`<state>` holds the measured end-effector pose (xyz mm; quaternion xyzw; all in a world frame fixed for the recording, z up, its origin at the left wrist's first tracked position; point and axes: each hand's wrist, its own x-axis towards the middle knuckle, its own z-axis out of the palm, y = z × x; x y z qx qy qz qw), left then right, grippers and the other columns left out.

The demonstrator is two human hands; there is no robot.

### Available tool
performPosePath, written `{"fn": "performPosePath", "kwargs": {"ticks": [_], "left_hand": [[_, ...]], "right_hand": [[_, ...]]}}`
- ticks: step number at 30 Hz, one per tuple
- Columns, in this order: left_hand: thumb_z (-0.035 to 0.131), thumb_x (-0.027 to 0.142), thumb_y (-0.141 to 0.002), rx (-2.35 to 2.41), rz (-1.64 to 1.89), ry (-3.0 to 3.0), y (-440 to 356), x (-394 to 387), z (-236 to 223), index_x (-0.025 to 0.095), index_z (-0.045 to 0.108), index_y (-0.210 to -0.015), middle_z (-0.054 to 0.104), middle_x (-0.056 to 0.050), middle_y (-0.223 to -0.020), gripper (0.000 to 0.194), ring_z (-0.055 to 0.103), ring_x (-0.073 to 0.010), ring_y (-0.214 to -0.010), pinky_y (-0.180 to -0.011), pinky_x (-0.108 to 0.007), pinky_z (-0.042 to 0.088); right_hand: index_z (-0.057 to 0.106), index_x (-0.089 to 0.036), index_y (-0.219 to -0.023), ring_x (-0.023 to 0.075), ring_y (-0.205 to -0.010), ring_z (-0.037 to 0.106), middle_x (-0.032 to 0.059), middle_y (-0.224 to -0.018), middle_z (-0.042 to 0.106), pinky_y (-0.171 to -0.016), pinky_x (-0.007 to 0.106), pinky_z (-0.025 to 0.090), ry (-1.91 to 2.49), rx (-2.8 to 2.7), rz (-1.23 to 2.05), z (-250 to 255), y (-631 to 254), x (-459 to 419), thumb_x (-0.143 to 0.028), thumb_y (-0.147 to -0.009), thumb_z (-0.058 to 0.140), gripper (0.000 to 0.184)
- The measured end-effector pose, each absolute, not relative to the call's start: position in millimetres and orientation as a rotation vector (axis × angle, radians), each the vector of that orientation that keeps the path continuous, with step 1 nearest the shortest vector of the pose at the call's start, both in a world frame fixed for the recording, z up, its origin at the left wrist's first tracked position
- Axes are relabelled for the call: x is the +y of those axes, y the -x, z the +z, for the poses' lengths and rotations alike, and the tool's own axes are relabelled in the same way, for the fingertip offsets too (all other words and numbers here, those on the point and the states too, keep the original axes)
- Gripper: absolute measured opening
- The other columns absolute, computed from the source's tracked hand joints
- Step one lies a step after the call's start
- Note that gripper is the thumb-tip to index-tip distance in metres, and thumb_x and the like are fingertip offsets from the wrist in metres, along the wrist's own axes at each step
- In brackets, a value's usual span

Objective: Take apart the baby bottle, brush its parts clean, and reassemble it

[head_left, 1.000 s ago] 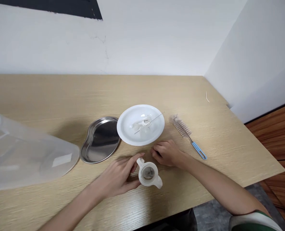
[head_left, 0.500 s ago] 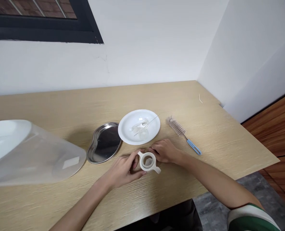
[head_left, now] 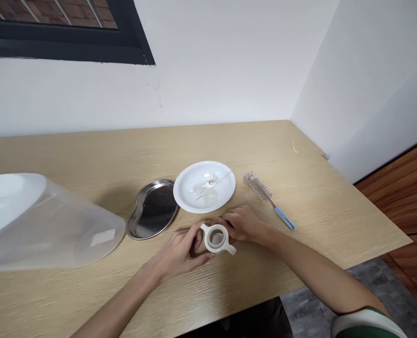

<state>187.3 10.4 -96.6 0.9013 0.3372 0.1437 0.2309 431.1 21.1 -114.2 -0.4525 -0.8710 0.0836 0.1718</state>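
In the head view a baby bottle [head_left: 226,246] with a two-handled whitish ring stands between my hands, seen from above with its round mouth uncapped. The fingers and thumb of my left hand [head_left: 180,251] wrap its left side. Against its upper right side, my right hand [head_left: 241,222] has its fingers curled in; whatever the fingertips hold is hidden. Just beyond my hands lies a white plate [head_left: 183,197]. On it are several translucent small parts [head_left: 210,196] and a thin straw brush [head_left: 224,177].
Left of the plate is a kidney-shaped steel tray [head_left: 159,206]. A large translucent plastic container [head_left: 67,230] fills the left side. A bottle brush [head_left: 269,199] with a blue handle lies to the right. A thin bent white piece [head_left: 294,146] is near the table's [head_left: 124,155] back right corner.
My head view has shifted slightly. Both hands keep nearly the same places and grips around the bottle; nothing was let go or taken up.
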Motion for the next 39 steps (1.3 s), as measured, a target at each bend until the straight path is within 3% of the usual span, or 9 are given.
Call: {"fn": "performPosePath", "kwargs": {"ticks": [6, 11, 29, 39], "left_hand": [[0.074, 0.039, -0.077, 0.975, 0.381, -2.456, -185.8, 10.0, -101.0, 0.021, 0.024, -0.144, 0.062, 0.005, -0.074, 0.086, 0.064, -0.0185, -0.065, -0.064, -0.028, 0.045], [0.067, 0.036, -0.082, 0.901, 0.389, -2.488, -183.5, 11.4, -100.4, 0.024, 0.029, -0.139, 0.061, 0.005, -0.073, 0.069, 0.064, -0.0190, -0.065, -0.066, -0.029, 0.046], [0.071, 0.034, -0.081, 0.836, 0.359, -2.492, -174.4, 13.5, -111.2, 0.025, 0.032, -0.136, 0.062, 0.006, -0.076, 0.068, 0.066, -0.0187, -0.068, -0.071, -0.032, 0.049], [0.070, 0.032, -0.080, 0.854, 0.326, -2.520, -172.5, 12.1, -113.2, 0.022, 0.036, -0.133, 0.063, 0.004, -0.077, 0.064, 0.067, -0.0213, -0.071, -0.072, -0.035, 0.050]], "right_hand": [[0.065, -0.017, -0.070, 0.0125, -0.056, 0.054, 0.0035, -0.068, 0.069, -0.057, 0.028, 0.021, 1.321, -2.472, 0.225, -118.1, -430.3, 20.1, -0.033, -0.101, 0.051, 0.037], [0.062, -0.018, -0.065, 0.0121, -0.053, 0.052, 0.0014, -0.063, 0.066, -0.056, 0.029, 0.018, 1.269, -2.403, 0.230, -121.5, -429.9, 18.2, -0.032, -0.096, 0.053, 0.035], [0.050, -0.018, -0.059, 0.0103, -0.049, 0.047, -0.0010, -0.053, 0.057, -0.057, 0.030, 0.024, 1.080, -2.319, 0.278, -128.1, -429.0, 19.3, -0.029, -0.090, 0.056, 0.034], [0.050, -0.018, -0.058, 0.0102, -0.049, 0.045, -0.0014, -0.053, 0.057, -0.056, 0.030, 0.021, 1.100, -2.330, 0.239, -126.0, -429.3, 18.3, -0.028, -0.090, 0.056, 0.035]]}}
